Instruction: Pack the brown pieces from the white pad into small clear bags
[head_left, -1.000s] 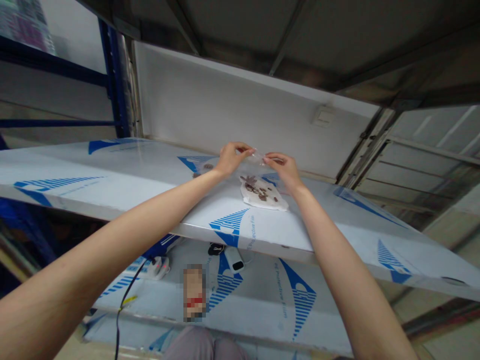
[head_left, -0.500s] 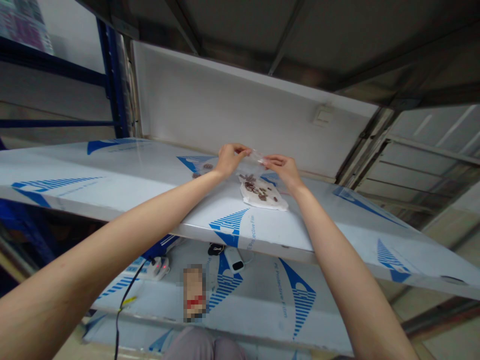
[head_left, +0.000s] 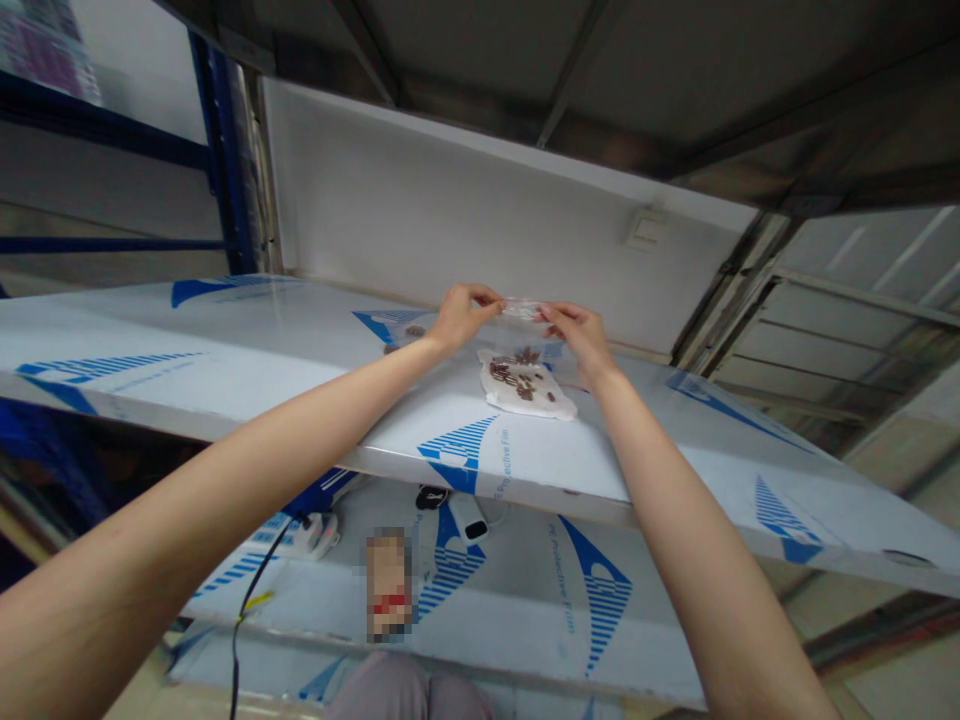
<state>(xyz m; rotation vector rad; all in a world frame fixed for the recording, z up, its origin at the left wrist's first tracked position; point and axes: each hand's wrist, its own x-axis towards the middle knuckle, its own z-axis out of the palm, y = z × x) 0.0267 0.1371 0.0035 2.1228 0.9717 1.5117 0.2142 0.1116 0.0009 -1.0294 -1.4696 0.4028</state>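
Between my hands hangs a clear plastic bag [head_left: 523, 311], its top edge stretched sideways. My left hand [head_left: 463, 315] pinches the bag's left corner, and my right hand [head_left: 580, 335] grips the right side. Small dark brown pieces [head_left: 528, 355] show low in the bag; their kind is too small to tell. Just below and in front lies a white cloth or paper sheet [head_left: 555, 406] with several similar brown pieces [head_left: 501, 374] on it. Behind my left forearm, more brown pieces [head_left: 415, 331] are partly hidden, seemingly in clear plastic.
The film-covered metal shelf [head_left: 300, 400] runs across, with a wall [head_left: 465, 200] behind and another shelf [head_left: 600, 90] overhead. Blue rack posts [head_left: 221, 150] stand at left. On the lower level are a white device [head_left: 471, 518], a power strip [head_left: 311, 535] and a black cable [head_left: 234, 640].
My right hand has moved slightly right and the bag's top is pulled straighter. The brown pieces inside the bag have shifted right.
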